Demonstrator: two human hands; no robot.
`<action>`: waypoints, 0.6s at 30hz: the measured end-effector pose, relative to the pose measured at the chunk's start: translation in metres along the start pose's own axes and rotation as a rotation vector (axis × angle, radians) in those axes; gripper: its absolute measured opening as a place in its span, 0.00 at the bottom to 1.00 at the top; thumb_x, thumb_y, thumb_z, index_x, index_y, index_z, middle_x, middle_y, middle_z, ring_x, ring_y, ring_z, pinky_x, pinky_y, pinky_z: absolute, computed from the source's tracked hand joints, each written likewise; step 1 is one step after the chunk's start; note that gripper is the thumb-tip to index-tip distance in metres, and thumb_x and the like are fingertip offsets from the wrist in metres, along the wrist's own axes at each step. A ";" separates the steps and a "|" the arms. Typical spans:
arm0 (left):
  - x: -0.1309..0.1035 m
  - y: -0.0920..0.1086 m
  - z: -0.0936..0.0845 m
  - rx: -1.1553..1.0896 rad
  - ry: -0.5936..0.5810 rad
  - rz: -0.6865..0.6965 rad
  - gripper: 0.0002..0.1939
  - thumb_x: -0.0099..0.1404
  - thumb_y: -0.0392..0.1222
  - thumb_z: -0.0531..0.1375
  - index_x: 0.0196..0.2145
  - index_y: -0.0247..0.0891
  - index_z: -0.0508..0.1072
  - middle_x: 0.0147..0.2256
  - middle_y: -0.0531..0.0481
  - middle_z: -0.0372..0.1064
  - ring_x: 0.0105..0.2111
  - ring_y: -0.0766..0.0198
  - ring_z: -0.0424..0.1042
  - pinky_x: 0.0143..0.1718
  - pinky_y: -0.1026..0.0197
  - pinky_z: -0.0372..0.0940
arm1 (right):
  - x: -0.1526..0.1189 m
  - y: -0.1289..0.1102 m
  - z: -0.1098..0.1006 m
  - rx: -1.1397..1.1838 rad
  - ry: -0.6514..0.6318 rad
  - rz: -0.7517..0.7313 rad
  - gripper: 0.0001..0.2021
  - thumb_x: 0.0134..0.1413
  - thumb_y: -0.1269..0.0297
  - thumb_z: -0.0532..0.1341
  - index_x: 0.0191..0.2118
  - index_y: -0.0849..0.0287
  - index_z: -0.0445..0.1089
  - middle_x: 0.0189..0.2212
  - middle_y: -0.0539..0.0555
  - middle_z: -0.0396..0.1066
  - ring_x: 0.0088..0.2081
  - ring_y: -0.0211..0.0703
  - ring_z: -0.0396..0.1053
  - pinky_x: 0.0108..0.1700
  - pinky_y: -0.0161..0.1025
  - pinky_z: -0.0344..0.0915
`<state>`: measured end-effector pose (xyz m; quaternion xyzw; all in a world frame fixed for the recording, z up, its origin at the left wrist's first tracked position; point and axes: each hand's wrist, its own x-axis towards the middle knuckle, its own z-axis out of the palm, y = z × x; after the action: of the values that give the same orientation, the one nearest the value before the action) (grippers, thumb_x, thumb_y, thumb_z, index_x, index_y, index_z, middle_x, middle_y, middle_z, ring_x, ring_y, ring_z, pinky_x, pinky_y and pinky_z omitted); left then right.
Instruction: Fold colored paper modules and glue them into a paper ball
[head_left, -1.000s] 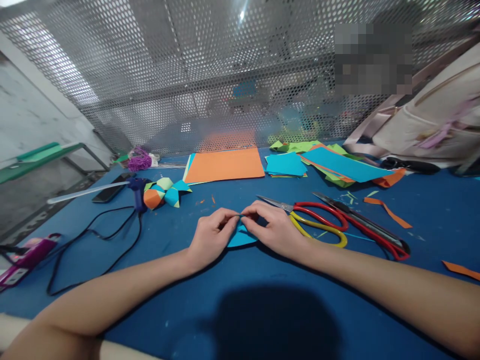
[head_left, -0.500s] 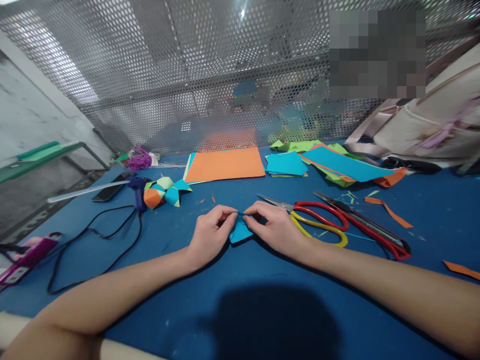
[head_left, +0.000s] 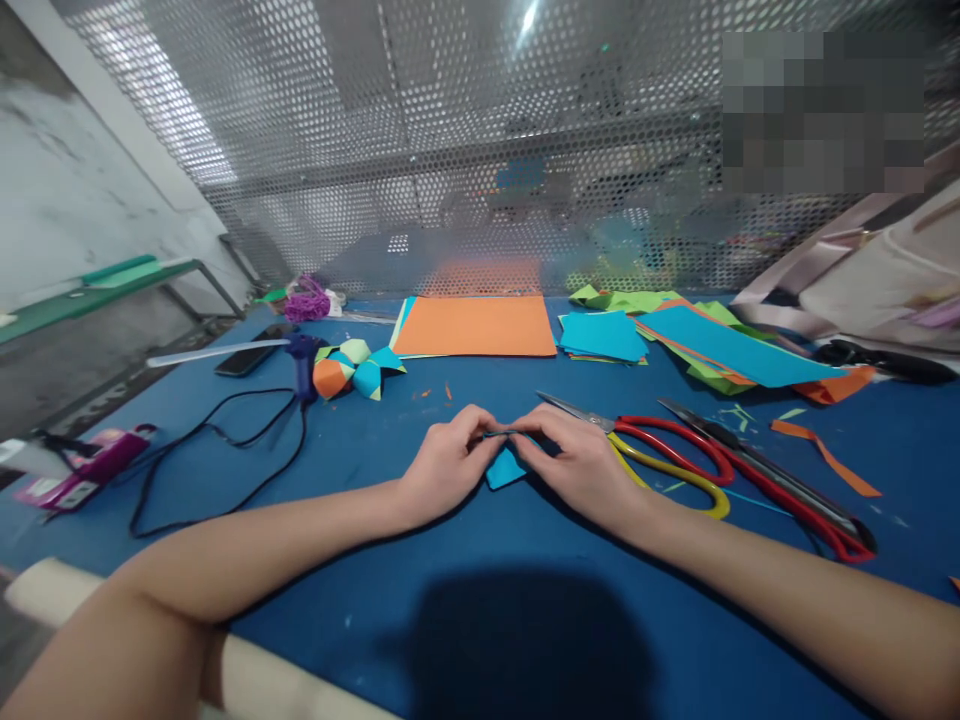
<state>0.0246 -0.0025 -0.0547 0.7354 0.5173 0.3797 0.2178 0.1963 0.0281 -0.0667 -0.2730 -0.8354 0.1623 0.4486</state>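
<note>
A small blue piece of paper (head_left: pixel 505 470) is held between both hands over the middle of the blue table. My left hand (head_left: pixel 448 467) pinches its upper left edge with thumb and fingers. On the other side, my right hand (head_left: pixel 574 462) pinches the upper right edge, its fingertips close to those of the left. The paper's top edge looks folded, and a flat blue corner hangs down toward me. Fingers hide part of it. Just right of my right hand lie scissors with red and yellow handles (head_left: pixel 675 450).
Behind are an orange sheet stack (head_left: pixel 476 326), blue squares (head_left: pixel 602 335) and long coloured strips (head_left: pixel 742 343). At left: a glue gun (head_left: pixel 303 366), its looping cord, folded paper pieces (head_left: pixel 367 376) and a phone (head_left: pixel 253 352). A red-handled cutting tool (head_left: pixel 780 485) lies right.
The camera view has shifted, so the table's things appear further right. Both hands still pinch the blue paper, whose top edge now looks flatter and more folded over.
</note>
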 end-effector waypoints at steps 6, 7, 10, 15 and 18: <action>0.000 0.000 0.000 -0.037 0.011 -0.052 0.03 0.63 0.39 0.55 0.33 0.38 0.65 0.22 0.59 0.63 0.22 0.71 0.62 0.25 0.68 0.56 | 0.000 -0.003 0.000 -0.041 -0.004 0.087 0.04 0.57 0.68 0.57 0.36 0.59 0.69 0.30 0.53 0.71 0.32 0.40 0.69 0.36 0.37 0.66; 0.001 0.000 0.000 -0.049 0.013 -0.056 0.03 0.63 0.39 0.55 0.32 0.38 0.65 0.22 0.59 0.62 0.22 0.71 0.61 0.24 0.68 0.56 | 0.000 -0.004 0.000 -0.035 -0.011 0.088 0.05 0.57 0.68 0.57 0.36 0.59 0.69 0.30 0.53 0.71 0.32 0.40 0.69 0.36 0.37 0.66; 0.001 0.000 0.000 -0.070 0.012 -0.059 0.04 0.63 0.40 0.55 0.32 0.38 0.64 0.22 0.59 0.62 0.22 0.71 0.61 0.25 0.68 0.56 | 0.000 -0.004 -0.001 -0.021 -0.034 0.099 0.07 0.59 0.68 0.54 0.37 0.59 0.69 0.31 0.53 0.72 0.33 0.40 0.70 0.37 0.36 0.66; 0.000 -0.001 0.000 -0.091 0.003 -0.062 0.04 0.63 0.40 0.55 0.31 0.38 0.63 0.22 0.59 0.61 0.23 0.71 0.61 0.26 0.67 0.55 | -0.001 0.000 0.000 -0.045 -0.038 0.162 0.08 0.60 0.65 0.53 0.37 0.57 0.70 0.32 0.52 0.73 0.35 0.41 0.71 0.38 0.36 0.66; 0.000 -0.001 0.000 -0.095 -0.001 -0.068 0.04 0.63 0.40 0.55 0.31 0.38 0.63 0.22 0.59 0.61 0.23 0.71 0.61 0.26 0.67 0.55 | -0.002 0.003 0.001 -0.051 -0.039 0.161 0.09 0.60 0.64 0.53 0.37 0.57 0.70 0.32 0.52 0.73 0.34 0.41 0.71 0.37 0.36 0.66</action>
<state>0.0239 -0.0018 -0.0554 0.7062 0.5234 0.3958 0.2658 0.1970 0.0292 -0.0697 -0.3475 -0.8232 0.1816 0.4106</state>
